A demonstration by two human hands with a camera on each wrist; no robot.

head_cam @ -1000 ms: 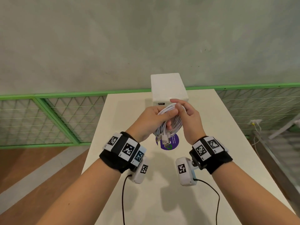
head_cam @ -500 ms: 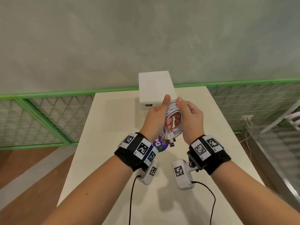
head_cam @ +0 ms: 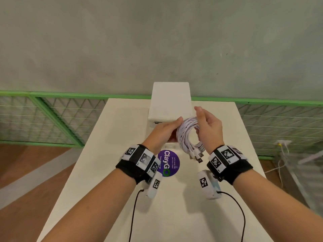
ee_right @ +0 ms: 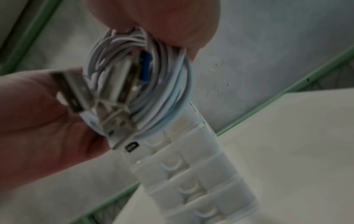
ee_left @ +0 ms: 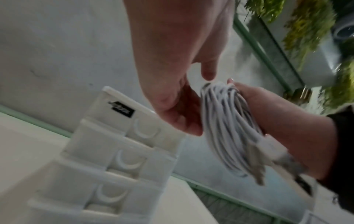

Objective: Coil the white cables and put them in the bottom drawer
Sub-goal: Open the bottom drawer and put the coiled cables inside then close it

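The white cables (head_cam: 189,137) form a coil held in the air just in front of the small white drawer unit (head_cam: 170,102), which stands at the far end of the table (head_cam: 108,154). The right hand (head_cam: 208,127) grips the coil's right side, its plugs (head_cam: 197,157) dangling near the wrist. The left hand (head_cam: 163,131) rests against the coil's left side with fingers nearly straight. A round purple sticker (head_cam: 168,163) lies on the table below.

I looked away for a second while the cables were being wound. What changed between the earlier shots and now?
The right hand now carries the coiled white cables; the left hand has loosened to a light touch on the coil's side. The drawers of the white drawer unit remain closed.
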